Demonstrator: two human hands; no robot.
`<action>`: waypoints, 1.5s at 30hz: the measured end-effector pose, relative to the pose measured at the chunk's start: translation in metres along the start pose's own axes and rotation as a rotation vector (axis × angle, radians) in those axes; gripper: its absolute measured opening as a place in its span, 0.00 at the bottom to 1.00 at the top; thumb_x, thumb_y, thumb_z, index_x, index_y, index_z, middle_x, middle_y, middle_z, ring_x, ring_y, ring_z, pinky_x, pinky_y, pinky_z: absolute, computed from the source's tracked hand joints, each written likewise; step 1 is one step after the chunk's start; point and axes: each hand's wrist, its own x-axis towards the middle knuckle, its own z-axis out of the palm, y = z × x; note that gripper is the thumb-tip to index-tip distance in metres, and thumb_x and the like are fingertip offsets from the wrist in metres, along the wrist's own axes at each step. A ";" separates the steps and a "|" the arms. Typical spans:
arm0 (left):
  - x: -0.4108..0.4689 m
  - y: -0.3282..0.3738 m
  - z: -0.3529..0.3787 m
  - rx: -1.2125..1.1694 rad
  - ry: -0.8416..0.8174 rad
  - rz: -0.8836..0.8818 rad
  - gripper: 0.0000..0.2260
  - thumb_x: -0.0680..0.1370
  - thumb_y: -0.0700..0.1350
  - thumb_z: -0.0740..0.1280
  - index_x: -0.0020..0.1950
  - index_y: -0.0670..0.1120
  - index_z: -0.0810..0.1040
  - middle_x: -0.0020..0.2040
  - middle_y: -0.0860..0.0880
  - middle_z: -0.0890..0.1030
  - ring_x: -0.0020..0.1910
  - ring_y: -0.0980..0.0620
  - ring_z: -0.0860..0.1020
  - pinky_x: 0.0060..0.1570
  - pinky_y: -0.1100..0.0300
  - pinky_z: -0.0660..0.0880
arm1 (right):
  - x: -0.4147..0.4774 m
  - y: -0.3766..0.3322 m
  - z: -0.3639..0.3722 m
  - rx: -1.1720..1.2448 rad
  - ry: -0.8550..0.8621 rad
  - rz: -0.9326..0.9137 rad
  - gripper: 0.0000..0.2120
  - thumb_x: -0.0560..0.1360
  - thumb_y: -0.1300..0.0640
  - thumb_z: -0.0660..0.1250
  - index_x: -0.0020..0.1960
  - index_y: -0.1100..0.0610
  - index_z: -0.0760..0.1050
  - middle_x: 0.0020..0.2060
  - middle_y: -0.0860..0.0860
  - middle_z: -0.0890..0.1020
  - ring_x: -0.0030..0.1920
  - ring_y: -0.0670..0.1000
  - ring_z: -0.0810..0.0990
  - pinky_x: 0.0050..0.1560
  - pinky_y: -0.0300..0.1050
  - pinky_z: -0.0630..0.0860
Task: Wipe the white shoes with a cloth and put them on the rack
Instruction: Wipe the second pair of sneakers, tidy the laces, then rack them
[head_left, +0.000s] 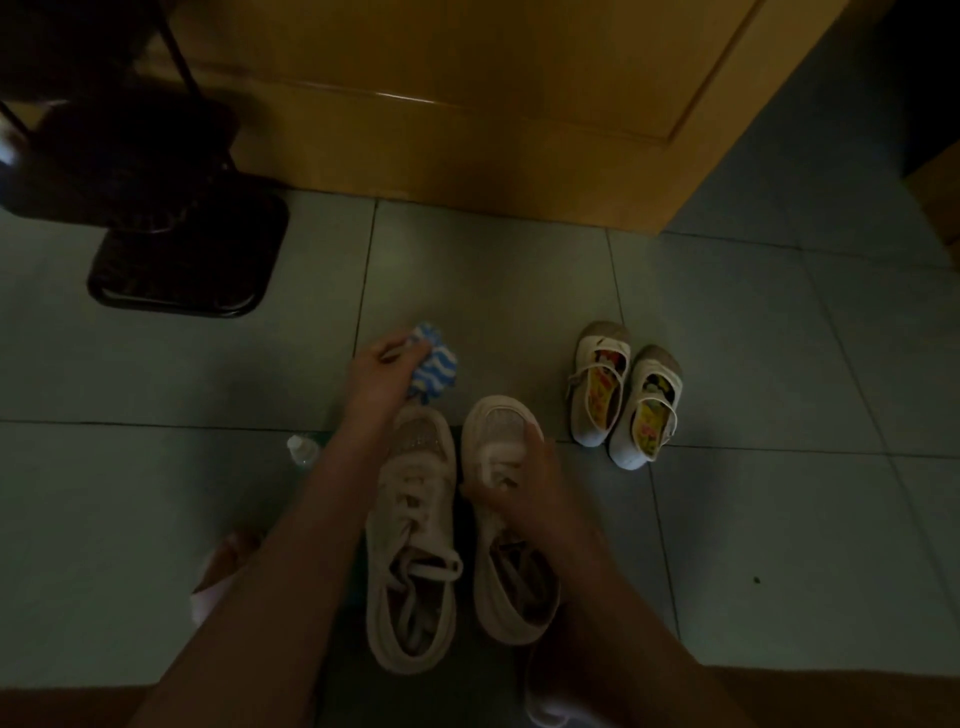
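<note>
Filling the far side of the view beyond the right shoe (498, 431), a wooden door (467, 104) rises from the tiled floor (779, 364), which carries everything else. The rack (187, 249), dark and hard to read in this dim light, stands well apart from the right shoe, off to its left and beyond it. I cannot tell what sits on it. The left shoe (410, 545) lies just beside the right shoe, on its left, toe pointing the same way, laces loose. A small pair of strap shoes (623, 395) sits near the right shoe, on its right and a little beyond its toe.

The right hand (524, 483) grasps the right shoe over the forefoot, fingers curled round the upper. The left hand (379, 369) hovers beyond and to the left of that shoe's toe, clenched round the bunched blue-and-white cloth (434, 371). A small bottle (301, 449) lies left of the right shoe, past the left shoe, partly hidden by the forearm.

Wiping looks about to begin on the right shoe. To do it well, the holding hand should pin the shoe so it cannot skid on the tile. The cloth should travel from toe cap to heel, lightly over the mesh and firmly along the sole edge, turned to a clean fold as it soils.
</note>
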 end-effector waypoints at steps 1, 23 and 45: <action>0.002 -0.002 -0.003 0.020 0.013 0.019 0.15 0.75 0.42 0.68 0.60 0.39 0.75 0.56 0.40 0.79 0.46 0.48 0.78 0.37 0.63 0.76 | -0.001 0.009 0.008 -0.064 0.004 -0.009 0.55 0.65 0.44 0.75 0.76 0.49 0.38 0.76 0.52 0.47 0.74 0.54 0.57 0.68 0.47 0.65; 0.023 -0.042 0.068 0.619 -0.686 0.355 0.14 0.81 0.43 0.58 0.65 0.43 0.74 0.65 0.45 0.75 0.62 0.51 0.72 0.48 0.74 0.63 | 0.002 0.058 -0.016 0.197 0.172 -0.176 0.33 0.70 0.55 0.73 0.63 0.32 0.59 0.55 0.28 0.71 0.53 0.24 0.71 0.50 0.19 0.67; -0.060 -0.075 0.056 0.562 -0.352 0.401 0.15 0.78 0.40 0.64 0.65 0.45 0.75 0.65 0.45 0.75 0.65 0.49 0.73 0.62 0.66 0.65 | 0.007 0.068 -0.015 0.446 0.292 -0.124 0.26 0.74 0.56 0.69 0.70 0.49 0.67 0.65 0.49 0.75 0.63 0.45 0.74 0.65 0.46 0.72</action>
